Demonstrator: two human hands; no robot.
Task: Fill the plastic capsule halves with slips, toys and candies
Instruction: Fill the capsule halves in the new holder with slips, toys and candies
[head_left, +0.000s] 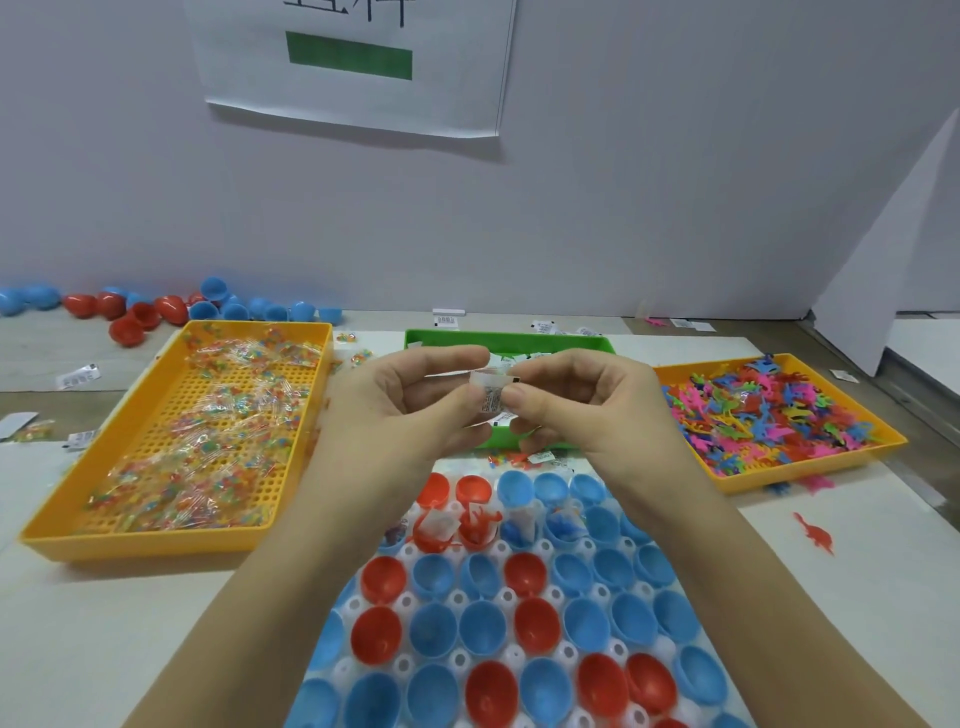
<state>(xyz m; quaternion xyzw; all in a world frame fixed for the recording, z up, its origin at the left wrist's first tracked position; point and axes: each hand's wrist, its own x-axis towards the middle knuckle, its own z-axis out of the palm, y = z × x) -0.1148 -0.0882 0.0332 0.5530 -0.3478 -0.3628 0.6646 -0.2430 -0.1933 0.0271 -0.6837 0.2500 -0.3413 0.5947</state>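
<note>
Capsule halves (483, 629), red and blue, sit open side up in a white rack (510, 656) just in front of the green tray (519, 343), on the side nearest the person. A few halves in the rack's second row from the green tray already hold a slip or a small toy (470, 522); the nearer rows look unfilled.

Both hands are raised together over the near edge of the green tray. The left hand (410, 410) and the right hand (582, 410) each pinch the same small printed slip (491, 397) between thumb and fingers, so it is held between the two hands in the air. Whether it is one slip or several pressed together cannot be told.

Left of the green tray lies a yellow perforated tray (130, 543) of clear-wrapped candies (208, 431). Right of the green tray is another yellow tray (810, 475) heaped with bright plastic toys (779, 415). One red toy dinosaur (815, 538) lies loose on the table, in front of that tray. Behind and to the left of the green tray, loose red and blue shells (156, 312) are piled against the wall.
</note>
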